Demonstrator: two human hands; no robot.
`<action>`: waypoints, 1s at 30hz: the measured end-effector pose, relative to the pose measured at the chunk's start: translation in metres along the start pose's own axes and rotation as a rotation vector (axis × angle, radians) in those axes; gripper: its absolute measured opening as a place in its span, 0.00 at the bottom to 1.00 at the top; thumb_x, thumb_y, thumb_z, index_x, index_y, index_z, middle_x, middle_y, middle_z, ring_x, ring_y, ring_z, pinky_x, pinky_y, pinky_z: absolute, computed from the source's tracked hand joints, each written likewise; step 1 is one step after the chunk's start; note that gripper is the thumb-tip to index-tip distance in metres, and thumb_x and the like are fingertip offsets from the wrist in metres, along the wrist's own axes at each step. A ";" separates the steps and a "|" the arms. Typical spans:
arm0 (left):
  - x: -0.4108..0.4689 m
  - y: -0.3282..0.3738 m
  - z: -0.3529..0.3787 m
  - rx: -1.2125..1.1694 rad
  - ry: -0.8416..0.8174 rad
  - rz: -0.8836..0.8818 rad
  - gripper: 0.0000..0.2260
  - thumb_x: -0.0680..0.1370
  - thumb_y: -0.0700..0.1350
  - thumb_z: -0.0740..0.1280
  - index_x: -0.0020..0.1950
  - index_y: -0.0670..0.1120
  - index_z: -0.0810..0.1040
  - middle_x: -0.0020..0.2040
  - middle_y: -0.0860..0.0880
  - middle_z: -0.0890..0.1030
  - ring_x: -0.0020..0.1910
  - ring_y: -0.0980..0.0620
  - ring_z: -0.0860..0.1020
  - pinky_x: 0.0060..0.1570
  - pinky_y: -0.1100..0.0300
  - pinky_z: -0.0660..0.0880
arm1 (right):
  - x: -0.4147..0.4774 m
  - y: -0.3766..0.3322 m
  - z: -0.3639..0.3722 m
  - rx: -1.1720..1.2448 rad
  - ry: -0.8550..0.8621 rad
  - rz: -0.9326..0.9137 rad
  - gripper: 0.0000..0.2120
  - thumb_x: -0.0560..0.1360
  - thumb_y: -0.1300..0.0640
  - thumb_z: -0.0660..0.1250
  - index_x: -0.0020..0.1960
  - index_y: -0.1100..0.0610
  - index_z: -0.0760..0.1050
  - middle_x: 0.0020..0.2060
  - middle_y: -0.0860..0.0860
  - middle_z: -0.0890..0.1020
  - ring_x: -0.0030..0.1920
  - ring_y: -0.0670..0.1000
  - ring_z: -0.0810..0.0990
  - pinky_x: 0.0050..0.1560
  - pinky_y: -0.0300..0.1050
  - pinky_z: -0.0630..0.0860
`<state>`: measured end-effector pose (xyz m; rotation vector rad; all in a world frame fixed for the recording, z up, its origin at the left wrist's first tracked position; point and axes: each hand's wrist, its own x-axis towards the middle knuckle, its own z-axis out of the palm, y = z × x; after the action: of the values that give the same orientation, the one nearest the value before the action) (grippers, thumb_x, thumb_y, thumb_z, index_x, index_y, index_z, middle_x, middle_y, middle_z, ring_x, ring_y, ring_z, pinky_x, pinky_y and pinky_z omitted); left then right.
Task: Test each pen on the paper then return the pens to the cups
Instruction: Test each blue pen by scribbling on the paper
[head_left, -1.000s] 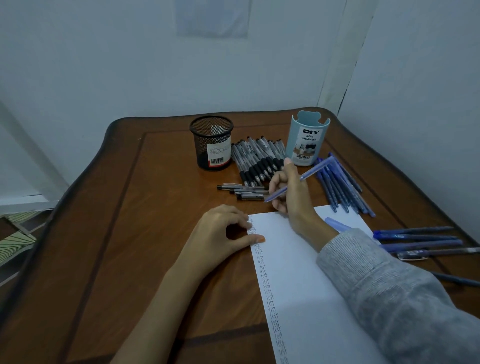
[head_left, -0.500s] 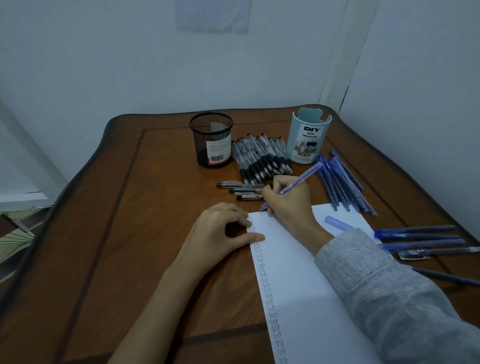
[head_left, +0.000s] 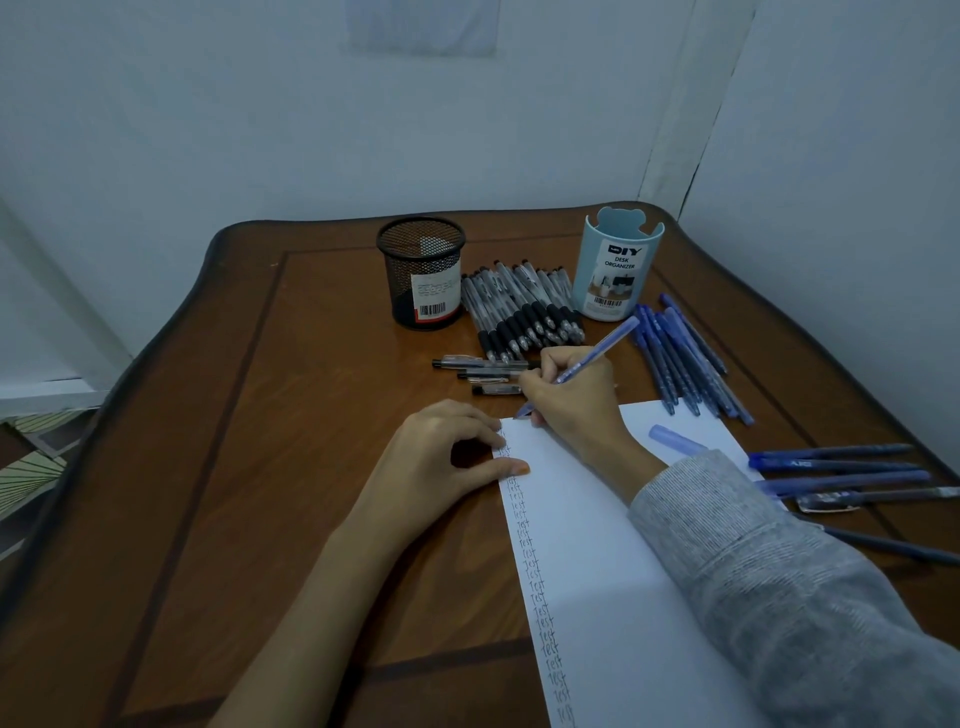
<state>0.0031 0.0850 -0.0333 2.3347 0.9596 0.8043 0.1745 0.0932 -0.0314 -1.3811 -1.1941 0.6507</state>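
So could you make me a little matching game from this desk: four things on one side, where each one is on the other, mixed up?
Things:
1. black mesh cup
2. loose pen cap
3. blue pen
4. left hand

Places:
a. lying on the paper
b. gripped in the right hand
c. standing beside the heap of black pens
d. holding down the paper's left edge

Pairs: 1-c, 2-a, 3-b, 4-d.
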 end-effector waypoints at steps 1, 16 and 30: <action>0.000 0.000 0.000 0.000 -0.004 0.000 0.22 0.67 0.64 0.66 0.48 0.48 0.84 0.50 0.55 0.82 0.51 0.62 0.77 0.52 0.62 0.76 | 0.000 0.000 0.000 0.002 -0.004 0.002 0.20 0.70 0.74 0.63 0.25 0.60 0.62 0.20 0.52 0.64 0.17 0.49 0.71 0.21 0.37 0.68; 0.000 0.002 0.000 0.007 -0.003 0.008 0.22 0.67 0.63 0.67 0.48 0.47 0.84 0.50 0.53 0.83 0.50 0.62 0.77 0.52 0.62 0.76 | -0.001 0.000 -0.002 0.013 0.037 -0.012 0.21 0.70 0.74 0.63 0.24 0.59 0.62 0.18 0.48 0.65 0.17 0.49 0.71 0.21 0.36 0.68; 0.001 0.002 0.000 0.018 -0.017 0.014 0.23 0.67 0.64 0.66 0.49 0.47 0.84 0.50 0.53 0.83 0.51 0.62 0.77 0.52 0.61 0.76 | -0.001 0.002 -0.003 0.003 0.050 -0.020 0.18 0.69 0.74 0.62 0.26 0.60 0.61 0.20 0.52 0.65 0.17 0.49 0.71 0.22 0.39 0.69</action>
<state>0.0042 0.0848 -0.0317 2.3622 0.9478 0.7836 0.1776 0.0918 -0.0327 -1.3732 -1.1656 0.6008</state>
